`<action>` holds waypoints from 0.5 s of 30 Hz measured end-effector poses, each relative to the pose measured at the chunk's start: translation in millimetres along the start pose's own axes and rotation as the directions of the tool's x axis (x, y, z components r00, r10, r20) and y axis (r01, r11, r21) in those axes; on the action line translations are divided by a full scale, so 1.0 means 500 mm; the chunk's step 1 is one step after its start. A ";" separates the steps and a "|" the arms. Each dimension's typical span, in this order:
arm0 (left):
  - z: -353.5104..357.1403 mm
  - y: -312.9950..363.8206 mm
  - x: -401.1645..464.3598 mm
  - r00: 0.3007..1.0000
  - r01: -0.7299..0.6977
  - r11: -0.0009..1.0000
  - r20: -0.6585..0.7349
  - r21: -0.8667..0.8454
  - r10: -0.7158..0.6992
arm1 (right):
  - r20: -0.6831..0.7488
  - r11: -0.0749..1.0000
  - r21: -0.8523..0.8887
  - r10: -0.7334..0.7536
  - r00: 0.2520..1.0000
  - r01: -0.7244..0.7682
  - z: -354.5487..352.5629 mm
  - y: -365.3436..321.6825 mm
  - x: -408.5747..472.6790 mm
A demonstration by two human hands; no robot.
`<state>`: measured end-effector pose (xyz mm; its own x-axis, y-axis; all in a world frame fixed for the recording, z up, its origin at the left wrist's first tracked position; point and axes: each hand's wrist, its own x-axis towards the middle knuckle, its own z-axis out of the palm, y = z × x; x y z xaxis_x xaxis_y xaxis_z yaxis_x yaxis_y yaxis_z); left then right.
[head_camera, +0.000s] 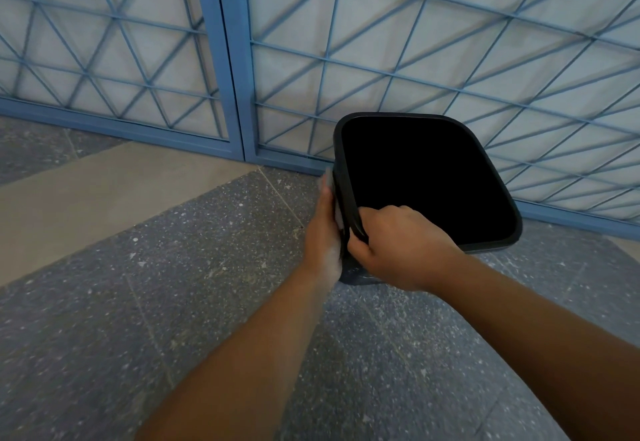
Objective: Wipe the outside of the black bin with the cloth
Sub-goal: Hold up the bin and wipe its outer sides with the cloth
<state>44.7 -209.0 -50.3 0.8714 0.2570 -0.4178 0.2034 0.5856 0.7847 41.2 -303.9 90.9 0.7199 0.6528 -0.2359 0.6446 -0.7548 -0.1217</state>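
The black bin (491, 245) stands on the floor against a blue gate, its dark opening facing up at me. My right hand (394, 250) grips the bin's near-left rim, fingers curled over the edge and thumb outside. My left hand (323, 229) lies flat against the bin's left outer wall with straight fingers. It presses a pale grey cloth (337, 212) onto that wall. Only a thin strip of the cloth shows between the palm and the bin. The lower walls of the bin are mostly hidden by my hands.
A blue metal gate (239, 94) with a diagonal wire grid and pale backing runs right behind the bin. The floor (173, 284) is dark speckled stone with a tan strip (104, 184) at the left.
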 end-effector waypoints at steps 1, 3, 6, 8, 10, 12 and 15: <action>0.008 0.007 -0.007 0.999 -0.037 0.999 -0.031 0.039 0.038 | 0.002 1.000 -0.003 0.001 1.000 -0.001 0.001 0.000 0.000; 0.011 0.005 -0.018 0.998 -0.063 0.997 -0.008 0.047 0.064 | 0.004 1.000 0.001 0.005 1.000 -0.005 0.001 -0.001 -0.001; -0.008 -0.021 -0.003 1.000 0.008 0.999 -0.025 0.049 -0.007 | 0.017 1.000 -0.010 0.022 1.000 -0.022 -0.004 -0.003 -0.002; -0.010 -0.020 0.008 0.997 0.060 0.997 -0.044 0.042 -0.058 | 0.017 1.000 0.001 0.028 0.999 -0.028 -0.006 -0.006 -0.001; 0.002 -0.016 0.005 0.999 0.018 0.998 -0.033 0.054 -0.017 | 0.009 1.000 0.001 0.024 1.000 -0.024 -0.004 -0.006 -0.001; 0.010 -0.010 -0.030 0.999 -0.035 0.997 -0.019 0.071 0.037 | 0.002 1.000 -0.002 0.016 1.000 -0.016 -0.002 -0.006 0.000; -0.001 -0.038 -0.038 0.999 -0.043 0.999 0.032 -0.024 0.043 | 0.003 1.000 -0.008 0.010 1.000 -0.010 -0.004 -0.003 0.000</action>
<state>24.1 -224.6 -57.5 0.8932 0.2576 -0.3686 0.1552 0.5928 0.7903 40.8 -302.5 92.7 0.7256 0.6450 -0.2400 0.6393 -0.7608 -0.1118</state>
